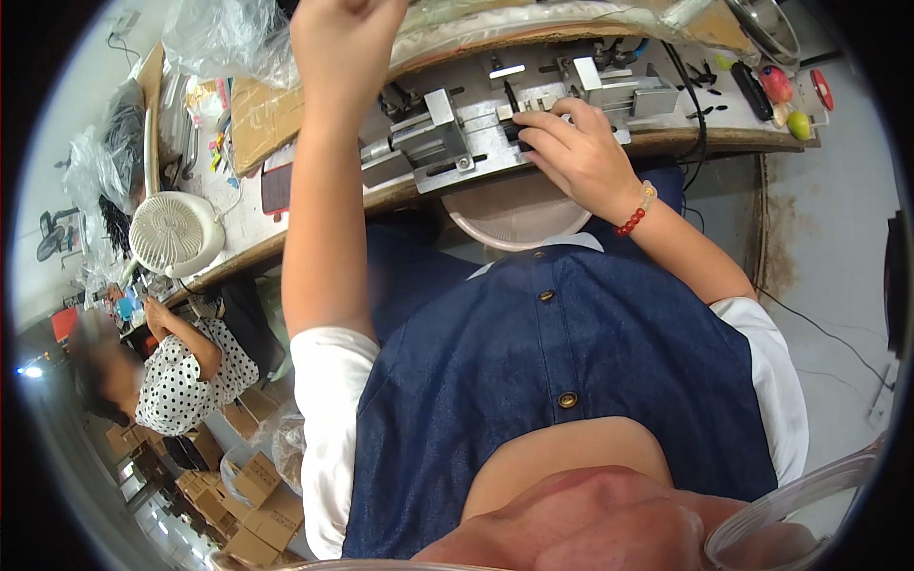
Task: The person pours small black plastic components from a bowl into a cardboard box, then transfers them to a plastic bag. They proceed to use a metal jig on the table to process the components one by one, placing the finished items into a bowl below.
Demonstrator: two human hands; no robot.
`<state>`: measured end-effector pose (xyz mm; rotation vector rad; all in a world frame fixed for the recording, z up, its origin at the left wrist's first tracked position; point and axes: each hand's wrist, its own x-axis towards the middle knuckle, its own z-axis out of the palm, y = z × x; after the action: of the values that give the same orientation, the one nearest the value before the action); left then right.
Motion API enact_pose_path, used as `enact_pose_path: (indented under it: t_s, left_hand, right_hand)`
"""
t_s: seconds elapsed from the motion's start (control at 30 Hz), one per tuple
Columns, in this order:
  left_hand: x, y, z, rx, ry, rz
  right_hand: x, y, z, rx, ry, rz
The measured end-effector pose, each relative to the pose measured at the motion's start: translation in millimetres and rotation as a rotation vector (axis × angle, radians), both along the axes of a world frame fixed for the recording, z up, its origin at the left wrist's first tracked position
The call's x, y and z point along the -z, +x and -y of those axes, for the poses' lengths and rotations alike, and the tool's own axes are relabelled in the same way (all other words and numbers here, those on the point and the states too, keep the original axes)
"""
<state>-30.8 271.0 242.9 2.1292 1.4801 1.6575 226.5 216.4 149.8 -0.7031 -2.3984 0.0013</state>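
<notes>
Cluttered bench (pixel 738 119): metal fixture (pixel 487 143), white fan (pixel 174 233); cartons (pixel 256 479) beyond.

on the counter (pixel 747 137) before you sits a fixture (pixel 483 145), your right hand (pixel 574 154) reaching its middle; your left hand (pixel 348 27) is farther back, to its left. left of the fixture lies cardboard (pixel 265 124), then a fan (pixel 174 235). cables (pixel 702 100) hang to its right; a basin (pixel 519 211) is below the counter's front edge.

The left grip (pixel 348 30) is cut off by the top edge, fingertips unseen.
</notes>
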Motion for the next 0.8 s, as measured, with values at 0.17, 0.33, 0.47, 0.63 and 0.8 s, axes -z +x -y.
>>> enact_pose_path:
  t_s: [0.17,0.33,0.47,0.63,0.8]
  left_hand:
    - [18.0,20.1,69.7,0.039,-0.079,-0.128]
    - [71.0,51.9,121.5,0.142,-0.283,0.051]
    - [77.2,64.7,126.9,0.165,-0.289,-0.011]
    - [91.2,67.7,123.4,0.105,-0.232,-0.063]
    - [97.6,71.3,119.6,0.037,-0.286,-0.112]
  right_hand:
    - [-29.6,16.7,-34.7,0.055,0.062,-0.111]
    - [-77.0,34.5,-116.8,0.12,0.194,-0.159]
    - [-87.7,46.3,-162.8,0.107,0.018,0.06]
    - [-97.2,39.9,-176.0,0.069,-0.117,0.286]
    - [-86.6,49.8,-178.0,0.054,-0.191,0.011]
